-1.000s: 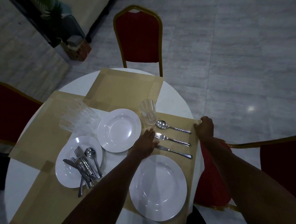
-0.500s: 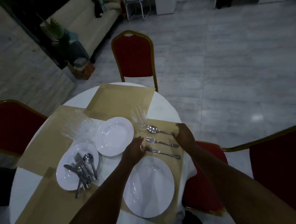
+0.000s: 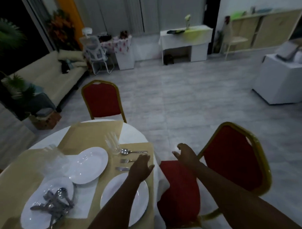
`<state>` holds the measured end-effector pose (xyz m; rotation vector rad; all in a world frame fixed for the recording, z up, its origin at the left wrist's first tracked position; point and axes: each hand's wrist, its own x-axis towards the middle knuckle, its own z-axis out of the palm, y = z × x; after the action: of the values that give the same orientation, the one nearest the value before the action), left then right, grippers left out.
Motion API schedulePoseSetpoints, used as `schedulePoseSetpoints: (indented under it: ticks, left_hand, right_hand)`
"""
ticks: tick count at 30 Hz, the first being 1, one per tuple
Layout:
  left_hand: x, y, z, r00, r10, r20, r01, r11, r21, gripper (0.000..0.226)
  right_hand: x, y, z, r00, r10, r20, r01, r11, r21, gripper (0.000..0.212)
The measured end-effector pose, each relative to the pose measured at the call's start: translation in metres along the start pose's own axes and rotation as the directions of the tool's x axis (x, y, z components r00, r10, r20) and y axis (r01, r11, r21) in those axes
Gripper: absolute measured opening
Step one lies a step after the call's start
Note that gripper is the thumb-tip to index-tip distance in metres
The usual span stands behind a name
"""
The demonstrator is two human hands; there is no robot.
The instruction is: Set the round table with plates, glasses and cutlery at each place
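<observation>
We see one place laid under left hand [image 3: 141, 168] fingers: plate [image 3: 140, 192], glass [image 3: 113, 145], spoon [image 3: 128, 151], fork [image 3: 126, 160], knife [image 3: 122, 168]. Right hand [image 3: 185, 154] beside; both hands' fingers spread, empty. Other mats bare; spare plate [image 3: 90, 163], cutlery pile [image 3: 56, 201] unplaced.

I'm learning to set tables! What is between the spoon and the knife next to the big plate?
In the head view, a fork lies between the spoon and the knife, its handle partly hidden under the left hand.

Home living-dining room; sofa [image 3: 50, 80], banquet chairs [image 3: 102, 100], set table [image 3: 132, 132]
</observation>
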<state>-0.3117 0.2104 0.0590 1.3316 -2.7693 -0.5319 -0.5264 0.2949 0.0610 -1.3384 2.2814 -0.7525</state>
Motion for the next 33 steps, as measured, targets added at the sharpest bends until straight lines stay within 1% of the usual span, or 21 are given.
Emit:
schedulePoseSetpoints:
  ticks: [3, 5, 9, 13, 16, 18, 21, 24, 27, 30, 33]
  left_hand:
    - [-0.01, 0.051, -0.003, 0.996, 0.093, 0.007, -0.093, 0.996, -0.02, 0.058]
    - [-0.007, 0.065, -0.002, 0.994, 0.101, 0.038, -0.099, 0.994, -0.047, 0.058]
    - [0.006, 0.11, -0.012, 0.984, 0.176, 0.014, -0.176, 0.984, -0.016, 0.058]
    - [0.028, 0.156, -0.022, 0.98, 0.201, 0.005, -0.201, 0.98, 0.003, 0.057]
    - [0.05, 0.191, -0.022, 0.983, 0.182, 0.017, -0.182, 0.983, 0.004, 0.058]
    - [0.068, 0.22, -0.021, 0.986, 0.168, 0.015, -0.168, 0.986, -0.018, 0.058]
    - [0.098, 0.265, -0.014, 0.989, 0.15, -0.011, -0.15, 0.987, -0.049, 0.057]
    - [0.126, 0.314, -0.003, 0.992, 0.129, 0.008, -0.128, 0.99, -0.056, 0.056]
    - [0.153, 0.36, 0.005, 0.992, 0.126, 0.023, -0.125, 0.991, -0.051, 0.055]
    - [0.181, 0.402, 0.012, 0.993, 0.119, 0.003, -0.119, 0.991, -0.06, 0.055]
    - [0.206, 0.432, 0.018, 0.993, 0.118, 0.024, -0.116, 0.99, -0.075, 0.055]
  right_hand:
    - [-0.03, 0.022, -0.044, 0.997, 0.031, -0.067, -0.035, 0.998, -0.058, 0.043]
    - [-0.032, 0.031, -0.058, 0.996, 0.044, -0.075, -0.048, 0.997, -0.054, 0.039]
    - [-0.044, 0.053, -0.111, 0.987, 0.077, -0.143, -0.086, 0.995, -0.056, 0.033]
    - [-0.044, 0.078, -0.159, 0.972, 0.067, -0.223, -0.082, 0.995, -0.055, 0.029]
    - [-0.038, 0.104, -0.19, 0.962, 0.026, -0.27, -0.05, 0.995, -0.082, 0.023]
    - [-0.03, 0.124, -0.211, 0.961, 0.003, -0.277, -0.023, 0.997, -0.071, 0.019]
    - [-0.017, 0.162, -0.244, 0.96, 0.004, -0.278, -0.017, 0.999, -0.045, 0.024]
    - [-0.004, 0.21, -0.278, 0.96, 0.012, -0.278, -0.016, 1.0, -0.014, 0.028]
    - [0.006, 0.255, -0.311, 0.965, 0.018, -0.261, -0.023, 1.0, -0.017, 0.027]
    - [0.022, 0.294, -0.344, 0.972, 0.013, -0.236, -0.028, 0.998, -0.061, 0.028]
    - [0.046, 0.32, -0.371, 0.978, 0.025, -0.207, -0.039, 0.997, -0.061, 0.029]
